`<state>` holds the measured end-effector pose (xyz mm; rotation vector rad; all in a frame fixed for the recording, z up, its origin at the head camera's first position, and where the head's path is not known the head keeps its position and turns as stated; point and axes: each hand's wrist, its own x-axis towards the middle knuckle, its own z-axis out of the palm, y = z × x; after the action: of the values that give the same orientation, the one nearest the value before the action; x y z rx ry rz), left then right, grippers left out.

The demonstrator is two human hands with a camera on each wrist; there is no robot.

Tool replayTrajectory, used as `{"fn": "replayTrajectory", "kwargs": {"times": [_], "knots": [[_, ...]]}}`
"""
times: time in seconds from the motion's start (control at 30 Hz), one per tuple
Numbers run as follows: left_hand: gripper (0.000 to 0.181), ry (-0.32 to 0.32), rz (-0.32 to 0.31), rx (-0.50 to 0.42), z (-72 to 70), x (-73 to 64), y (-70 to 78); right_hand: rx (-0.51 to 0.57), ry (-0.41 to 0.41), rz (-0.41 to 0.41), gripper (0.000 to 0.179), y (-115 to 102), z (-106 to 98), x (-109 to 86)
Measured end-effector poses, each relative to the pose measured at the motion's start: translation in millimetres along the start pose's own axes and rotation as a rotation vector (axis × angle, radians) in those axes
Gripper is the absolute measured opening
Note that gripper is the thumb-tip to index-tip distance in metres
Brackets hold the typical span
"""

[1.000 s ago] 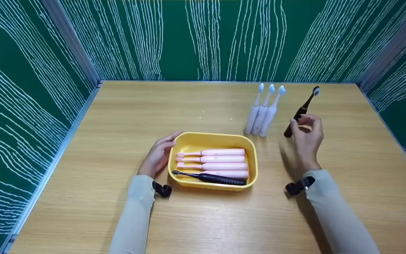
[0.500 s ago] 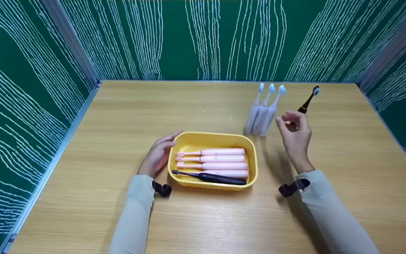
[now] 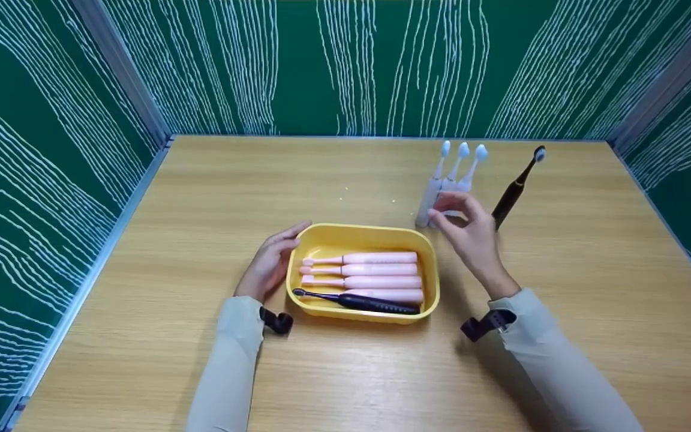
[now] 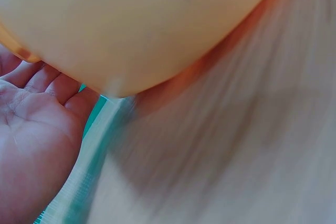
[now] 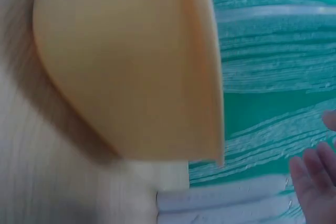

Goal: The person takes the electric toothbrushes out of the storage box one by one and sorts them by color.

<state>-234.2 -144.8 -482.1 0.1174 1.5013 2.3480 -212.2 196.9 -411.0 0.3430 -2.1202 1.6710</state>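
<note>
My left hand [image 3: 266, 267] rests against the left end of a yellow plastic basket [image 3: 360, 233], fingers extended along its outer wall. Inside lie several pink electric toothbrushes [image 3: 381, 282] side by side, with a black electric toothbrush [image 3: 378, 304] along the near side. Three white electric toothbrushes [image 3: 429, 195] stand upright close together behind the basket's right corner. In front of them is my right hand [image 3: 474, 243], thumb and fingers apart, partly hiding two of them. In the right wrist view this hand's fingers [image 5: 315, 174] show nothing held.
Another black electric toothbrush [image 3: 508, 201] stands upright to the right of the white ones, its base behind my right hand. Tiny white specks lie on the wooden table [image 3: 249, 180]. Green panels [image 3: 303, 72] with white streaks enclose the back and sides.
My right hand has moved left, from beside the standing black toothbrush to in front of the white ones. The black toothbrush remains standing. My left hand and the basket have stayed put.
</note>
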Motion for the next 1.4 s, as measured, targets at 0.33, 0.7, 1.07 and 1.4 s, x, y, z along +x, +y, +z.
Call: {"fn": "replayTrajectory", "kwargs": {"times": [0.33,0.7,1.07,1.4], "knots": [[0.049,-0.009,-0.006,0.014,0.5,-0.6,1.1,-0.142,-0.379,0.08,0.037,-17.7,19.5,-8.2],[0.05,-0.006,-0.006,0.0,0.5,-0.2,0.5,-0.292,-0.704,0.015,0.035,-33.3,37.6,-9.6],[0.05,0.008,-0.013,0.007,0.6,1.4,0.3,-0.431,-1.103,0.009,0.04,-41.6,55.6,0.5],[0.049,-0.012,-0.019,0.01,0.1,1.2,0.9,-0.531,-1.375,-0.035,0.044,-39.8,63.9,4.6]]}}
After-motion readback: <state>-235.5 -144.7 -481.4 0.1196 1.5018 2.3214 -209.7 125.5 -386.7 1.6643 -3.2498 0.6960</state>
